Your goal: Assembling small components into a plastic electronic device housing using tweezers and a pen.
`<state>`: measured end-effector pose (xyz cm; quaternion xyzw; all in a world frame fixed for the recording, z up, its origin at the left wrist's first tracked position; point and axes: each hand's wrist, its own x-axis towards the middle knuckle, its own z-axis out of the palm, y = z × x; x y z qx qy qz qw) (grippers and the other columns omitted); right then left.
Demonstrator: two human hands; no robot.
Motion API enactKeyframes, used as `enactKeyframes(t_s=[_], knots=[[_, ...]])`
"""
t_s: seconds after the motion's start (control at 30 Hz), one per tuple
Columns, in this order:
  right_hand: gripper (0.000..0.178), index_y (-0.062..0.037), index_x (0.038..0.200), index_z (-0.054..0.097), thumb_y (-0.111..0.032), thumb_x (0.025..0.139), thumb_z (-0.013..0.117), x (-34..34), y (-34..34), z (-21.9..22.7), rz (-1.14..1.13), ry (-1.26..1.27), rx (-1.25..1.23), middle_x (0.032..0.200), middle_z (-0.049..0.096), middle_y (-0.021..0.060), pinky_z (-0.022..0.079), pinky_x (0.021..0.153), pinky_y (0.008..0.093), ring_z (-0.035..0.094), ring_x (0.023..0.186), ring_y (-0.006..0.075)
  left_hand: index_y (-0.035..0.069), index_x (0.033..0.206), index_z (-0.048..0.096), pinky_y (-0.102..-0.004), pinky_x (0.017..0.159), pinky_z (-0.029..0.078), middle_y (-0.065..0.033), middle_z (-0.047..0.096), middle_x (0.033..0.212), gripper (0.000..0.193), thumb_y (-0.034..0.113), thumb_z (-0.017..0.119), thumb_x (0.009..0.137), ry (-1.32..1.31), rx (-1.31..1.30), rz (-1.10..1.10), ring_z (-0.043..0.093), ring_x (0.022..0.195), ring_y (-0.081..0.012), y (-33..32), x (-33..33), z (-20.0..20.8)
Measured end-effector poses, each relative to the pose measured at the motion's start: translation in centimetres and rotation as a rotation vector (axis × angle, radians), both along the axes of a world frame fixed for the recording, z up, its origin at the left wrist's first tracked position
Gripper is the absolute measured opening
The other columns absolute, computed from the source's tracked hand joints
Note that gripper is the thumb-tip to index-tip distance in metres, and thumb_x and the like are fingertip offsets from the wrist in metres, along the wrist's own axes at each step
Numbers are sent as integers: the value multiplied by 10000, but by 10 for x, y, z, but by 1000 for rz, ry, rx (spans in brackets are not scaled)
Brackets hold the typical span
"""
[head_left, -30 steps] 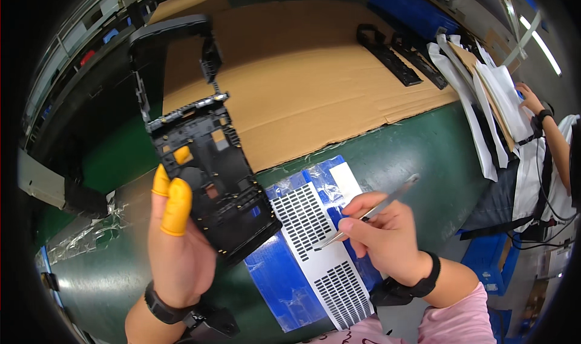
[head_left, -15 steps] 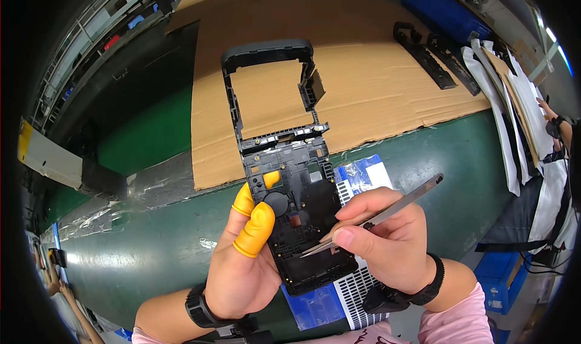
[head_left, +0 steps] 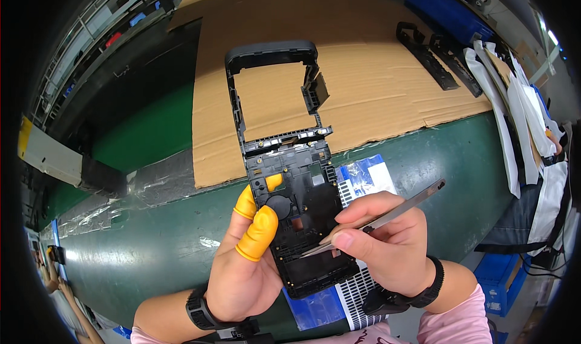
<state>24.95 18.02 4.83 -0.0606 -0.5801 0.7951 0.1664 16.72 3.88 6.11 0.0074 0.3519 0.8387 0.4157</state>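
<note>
My left hand, with yellow finger cots on the thumb and a finger, grips a black plastic device housing by its left side. The housing is held tilted up, with a large rectangular opening in its upper half and ribs, small brass inserts and a round recess in its lower half. Between the thumb and fingers of my right hand is a pair of metal tweezers. Their tips reach the lower part of the housing; whether they pinch anything is too small to tell. A small brown flap stands out at the housing's right edge.
Under the housing lies a sheet of cardboard on the green table. Two black frames rest at its far right, near a blue bin. White sheets hang at the right. A blue and white bag lies behind my right hand.
The housing and both hands have shifted very slightly in the picture. The tweezers stay at the same lower area of the housing. At the far right, another person's hand has moved.
</note>
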Motion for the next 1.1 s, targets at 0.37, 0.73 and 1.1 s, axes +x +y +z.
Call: enactKeyframes(t_s=[0.37, 0.73, 1.1], knots=[[192, 33, 943, 553, 45, 759, 606, -1, 1, -1, -6, 3, 36, 896, 561, 60, 425, 515, 153, 555, 684, 58, 157, 1317, 188, -340, 874, 410, -56, 399, 1143, 871, -249, 472, 601, 220, -109, -59, 462, 1038, -174, -2, 1, -1], [145, 17, 899, 554, 24, 761, 600, 21, 15, 13, -209, -173, 2, 737, 589, 38, 404, 476, 171, 517, 578, 53, 144, 1319, 197, -396, 838, 454, -99, 450, 1144, 689, 80, 581, 751, 321, -71, 196, 505, 995, -218, -18, -18, 16], [75, 6, 841, 586, -17, 772, 606, 36, 11, -19, -129, -394, 188, 721, 585, 2, 381, 468, 143, 488, 557, 3, 54, 1176, 427, -361, 770, 488, -92, 560, 1033, 465, 415, 401, 883, 171, -135, 228, 576, 890, -211, -8, -24, 13]])
